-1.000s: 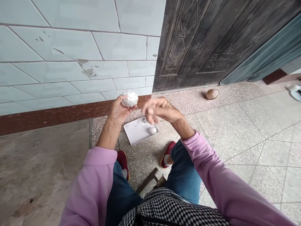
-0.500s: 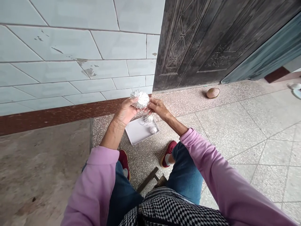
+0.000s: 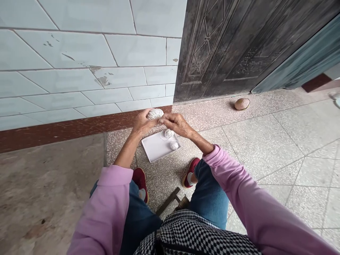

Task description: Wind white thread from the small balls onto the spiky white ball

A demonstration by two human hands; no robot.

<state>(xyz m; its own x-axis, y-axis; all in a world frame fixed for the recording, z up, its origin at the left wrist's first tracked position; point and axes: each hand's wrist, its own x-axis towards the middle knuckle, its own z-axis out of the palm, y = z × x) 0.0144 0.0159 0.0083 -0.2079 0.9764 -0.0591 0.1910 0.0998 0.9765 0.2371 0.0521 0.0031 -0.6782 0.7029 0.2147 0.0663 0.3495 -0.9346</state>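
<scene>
My left hand is wrapped around a ball of white yarn, held in front of me above the floor. Strands run across the ball in tight parallel lines. Fingertips of my right hand are pinched together at the ball's right side, on yarn that is mostly hidden by the fingers. Below the hands lies a shallow white tray on the floor. Two smaller white yarn balls sit at its right end, with a loose loop of strand around the farther one.
A tiled wall with a brown base strip rises ahead. To its right stands a dark carved door. A round pinkish-brown object lies on the speckled floor by the door. Under me is part of a wooden stool.
The yarn ball has turned in my left hand, so a smooth wound side shows instead of the tufted one. My right hand has moved slightly left and now overlaps the ball's right edge.
</scene>
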